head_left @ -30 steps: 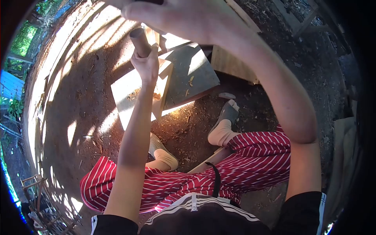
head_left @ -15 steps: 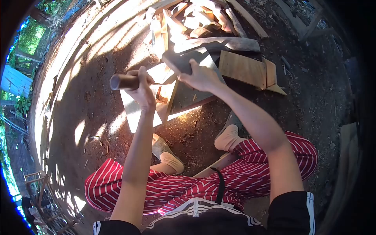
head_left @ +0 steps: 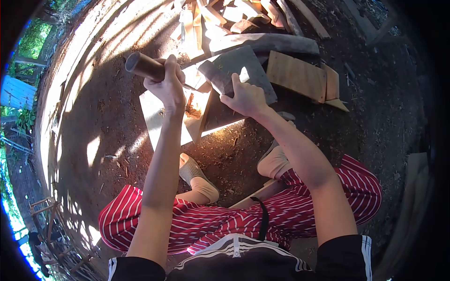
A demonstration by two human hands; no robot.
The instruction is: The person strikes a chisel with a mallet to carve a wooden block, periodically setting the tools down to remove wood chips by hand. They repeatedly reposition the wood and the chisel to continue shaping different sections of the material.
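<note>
Above a pale, flat wooden board point(head_left: 157, 114), the person's left hand point(head_left: 165, 89) is closed around a brown, cylindrical handle point(head_left: 146, 67), its round end raised toward the left. The fingers cover the handle's middle; I cannot make out the form of its opposite end. The right hand point(head_left: 248, 97), partly curled with the forefinger extended, has hold of a dark brown, rectangular wooden block point(head_left: 216, 77); the contact of its lower fingers is hidden. Block and hand cover part of a dark grey, flat board point(head_left: 253, 61). A reddish-brown patch of wood debris point(head_left: 192, 107) lies on the pale board, near the left wrist.

Surface: bare brown earth floor point(head_left: 108, 84), scattered with chips and banded by sunlight. Beyond the boards lie a long, curved timber point(head_left: 290, 44) and a heap of pale wood offcuts point(head_left: 211, 16), cut off at the upper edge. At far left stands a light-blue panel point(head_left: 18, 93). Shadow obscures the right margin.
</note>
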